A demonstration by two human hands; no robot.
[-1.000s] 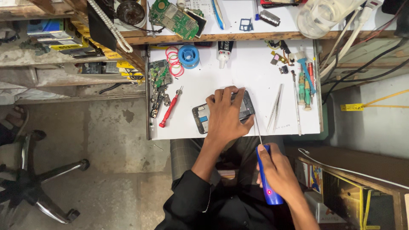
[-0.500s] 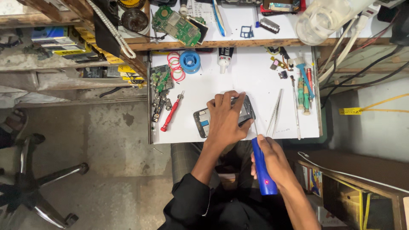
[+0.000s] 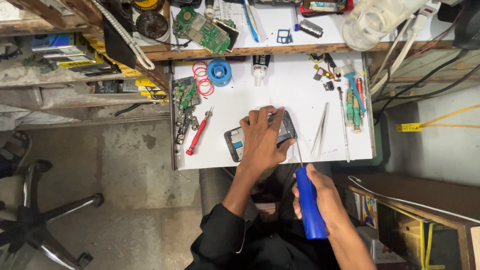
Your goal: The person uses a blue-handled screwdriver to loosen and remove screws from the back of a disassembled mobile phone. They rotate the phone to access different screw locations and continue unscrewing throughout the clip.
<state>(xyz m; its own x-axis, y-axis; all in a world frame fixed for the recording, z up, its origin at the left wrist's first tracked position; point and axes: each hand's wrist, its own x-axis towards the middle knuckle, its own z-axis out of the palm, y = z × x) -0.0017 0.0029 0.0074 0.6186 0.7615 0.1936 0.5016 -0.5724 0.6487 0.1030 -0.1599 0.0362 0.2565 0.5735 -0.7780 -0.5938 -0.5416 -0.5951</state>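
Observation:
My left hand presses down on an opened phone that lies flat on the white table; the palm hides most of the phone. My right hand grips a blue-handled screwdriver at the table's near edge. Its thin shaft points up toward the phone's right end, beside my left thumb. I cannot tell whether the tip touches the phone.
A red screwdriver and small circuit boards lie left of the phone. Tweezers and several tools lie on the right. A blue tape roll and red bands sit further back. A cluttered shelf runs behind; a chair base stands lower left.
My right hand has raised the blue screwdriver from low beside my lap up to the table's edge, the shaft closing on the phone. The left hand stayed on the phone.

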